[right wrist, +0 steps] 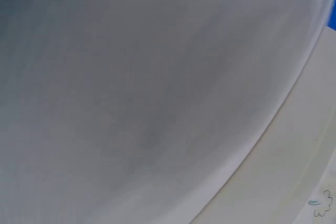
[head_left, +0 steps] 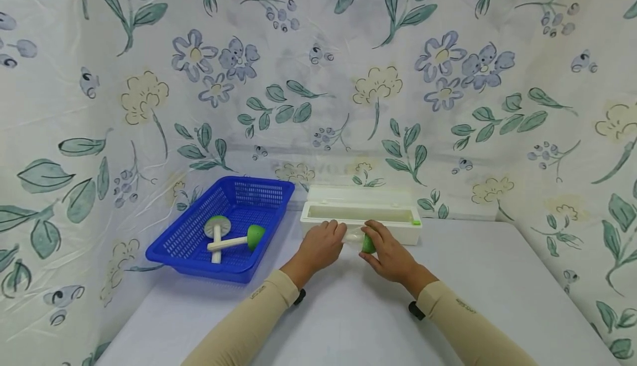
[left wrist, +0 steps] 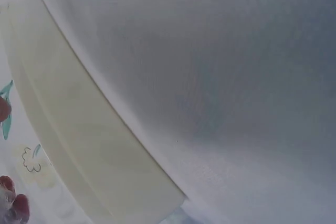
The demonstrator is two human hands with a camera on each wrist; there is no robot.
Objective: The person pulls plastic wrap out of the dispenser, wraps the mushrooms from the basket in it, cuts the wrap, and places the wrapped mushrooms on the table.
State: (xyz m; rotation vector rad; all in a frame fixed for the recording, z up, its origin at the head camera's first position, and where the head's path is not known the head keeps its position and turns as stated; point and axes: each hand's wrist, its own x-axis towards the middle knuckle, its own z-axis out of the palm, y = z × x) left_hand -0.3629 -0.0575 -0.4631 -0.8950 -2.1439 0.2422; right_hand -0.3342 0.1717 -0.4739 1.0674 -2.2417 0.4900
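Over the table, in front of a long white box, both hands hold a toy-like mushroom with a green cap and a pale stem wrapped in clear plastic film. My right hand grips the cap between thumb and fingers. At the stem end, my left hand pinches the film with curled fingers, which hide that end. Fingertips and a bit of shiny film show at the corner of the left wrist view. The white box has its lid raised and a small green piece on its rim.
A blue plastic basket stands at the left, with two more green-capped mushrooms lying crossed inside. Behind the white-covered table hangs a floral sheet. The box's front wall edges the right wrist view.
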